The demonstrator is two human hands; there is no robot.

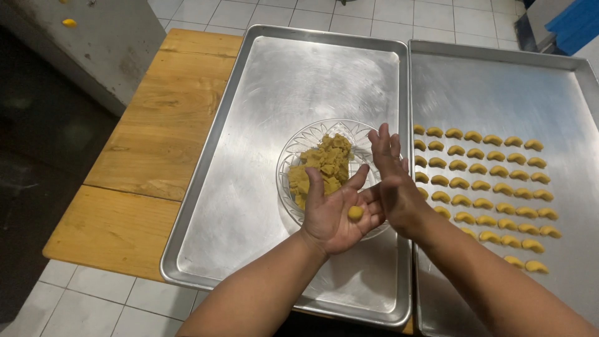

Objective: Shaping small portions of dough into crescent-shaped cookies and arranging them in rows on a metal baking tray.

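Dough ball [355,213]: small, round, yellow, and right there on the left palm, near the base of the fingers. Rested loose, not pinched by anything. Left fingers [372,215] lay open and slightly spread, tips pointed toward the right hand, thumb stuck up and away toward the bowl. Left hand [337,215] was turned palm up, cupped only a little. Right fingers [382,146] stood straight and held close together, pointed away from the body, gripped nothing. Right hand [394,184] was set on edge, palm faced left, just beside the left fingertips and just above the ball; touching or not, could not tell. Both forearms came in from the bottom edge, the right crossed over the seam between the two trays.

Under the hands: glass bowl [293,150], cut pattern, partly hidden by the left hand. Held a heap of yellow dough [323,163] in rough chunks. Stood on the left tray [249,187], bare metal around it.

Right tray [499,87] lay edge to edge with the left one. Carried crescents [486,187] of the same yellow dough, lined up in neat rows, apart from one another, far half of the tray bare.

Further out: wooden table [143,143] beneath both trays, pale tiled floor [87,299] around it, grey block [106,37] at the upper left with a yellow scrap [69,23] on it.
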